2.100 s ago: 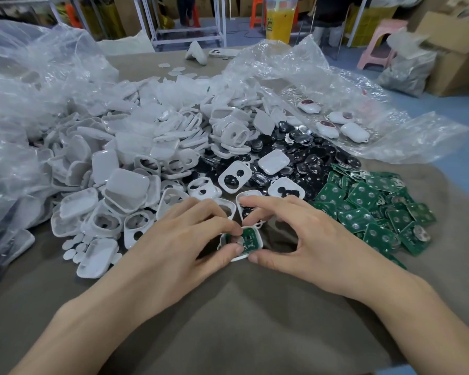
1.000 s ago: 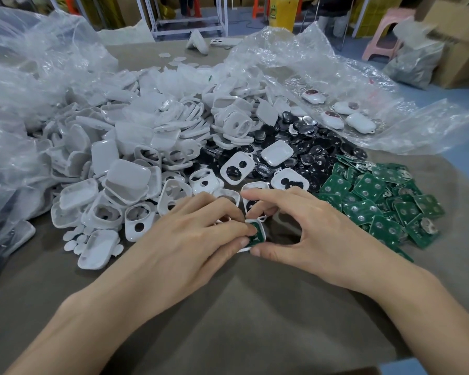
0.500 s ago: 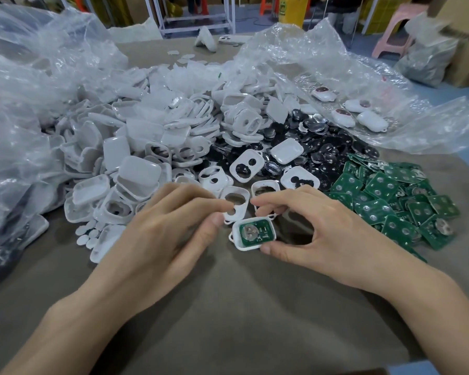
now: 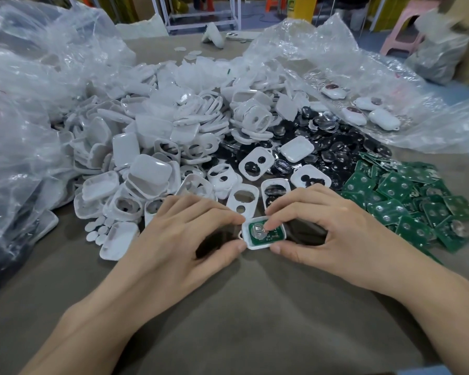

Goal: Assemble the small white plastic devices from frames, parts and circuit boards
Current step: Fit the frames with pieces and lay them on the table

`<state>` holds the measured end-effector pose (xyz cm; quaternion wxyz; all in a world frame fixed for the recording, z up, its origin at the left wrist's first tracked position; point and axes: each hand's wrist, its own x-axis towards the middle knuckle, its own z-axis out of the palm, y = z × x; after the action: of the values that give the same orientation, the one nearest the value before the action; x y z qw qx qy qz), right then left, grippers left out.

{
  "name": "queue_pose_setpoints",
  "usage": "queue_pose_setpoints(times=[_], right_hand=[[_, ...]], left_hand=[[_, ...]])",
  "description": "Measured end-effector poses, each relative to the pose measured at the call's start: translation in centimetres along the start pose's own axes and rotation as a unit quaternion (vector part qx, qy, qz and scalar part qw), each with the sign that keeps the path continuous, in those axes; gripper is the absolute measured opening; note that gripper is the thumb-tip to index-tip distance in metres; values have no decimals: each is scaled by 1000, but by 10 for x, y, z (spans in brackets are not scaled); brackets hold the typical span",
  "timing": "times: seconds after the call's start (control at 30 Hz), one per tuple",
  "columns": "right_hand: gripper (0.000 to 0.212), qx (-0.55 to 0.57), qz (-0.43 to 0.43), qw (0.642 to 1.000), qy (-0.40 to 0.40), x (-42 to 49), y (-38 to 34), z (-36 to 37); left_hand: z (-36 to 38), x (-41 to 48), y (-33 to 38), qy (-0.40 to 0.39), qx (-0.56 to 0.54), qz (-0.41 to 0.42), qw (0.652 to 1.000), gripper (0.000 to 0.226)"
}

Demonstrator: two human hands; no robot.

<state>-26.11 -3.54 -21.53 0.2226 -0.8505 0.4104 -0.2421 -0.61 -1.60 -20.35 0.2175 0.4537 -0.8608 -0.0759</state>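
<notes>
Our left hand (image 4: 184, 239) is back; with the right hand (image 4: 328, 234) we pinch the white shell (image 4: 251, 246), fingertip pressing the green board (image 4: 276, 235) in, nearly seated.

On the brown surface (image 4: 255, 307), the left grip (image 4: 184, 239) pinches the left edge of a white shell (image 4: 257, 246) that holds a green circuit board (image 4: 272, 236). The right grip (image 4: 328, 234) holds the shell's right edge, forefinger pressing the board. White frames (image 4: 152, 147), black parts (image 4: 328, 147) and loose boards (image 4: 406, 201) lie heaped beyond.
</notes>
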Motion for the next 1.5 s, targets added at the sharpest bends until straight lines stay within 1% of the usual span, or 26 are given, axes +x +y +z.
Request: queue_pose_setpoints(times=[0.1,0.23,0.53,0.63,0.77,0.83,0.97,1.17,1.5], right_hand=[[25,-2,-5,1000,3,0,0,0],[26,-5,-10,1000,4,0,0,0],[25,-5,-6,1000,8,0,0,1],[32,-1,3,1000,8,0,0,1],[56,19,23,1000,5,-1,1,1],[62,18,24,1000,2,-1,1,1],[64,9,19,1000,2,-1,0,2],[68,8,23,1000,-6,0,1,1],[68,7,27,1000,-3,0,0,1]], left_hand=[[0,1,1,-17,-4,-8,1000,39],[1,0,1,-19,-13,-19,1000,42],[2,-1,0,-5,-19,-13,1000,37],[2,0,1,-12,-8,-4,1000,34],[2,2,3,-7,-8,17,1000,28],[3,3,5,-9,-8,33,999,27],[8,7,8,-11,5,70,997,30],[11,12,6,-15,16,98,995,29],[11,16,10,-50,38,112,992,35]])
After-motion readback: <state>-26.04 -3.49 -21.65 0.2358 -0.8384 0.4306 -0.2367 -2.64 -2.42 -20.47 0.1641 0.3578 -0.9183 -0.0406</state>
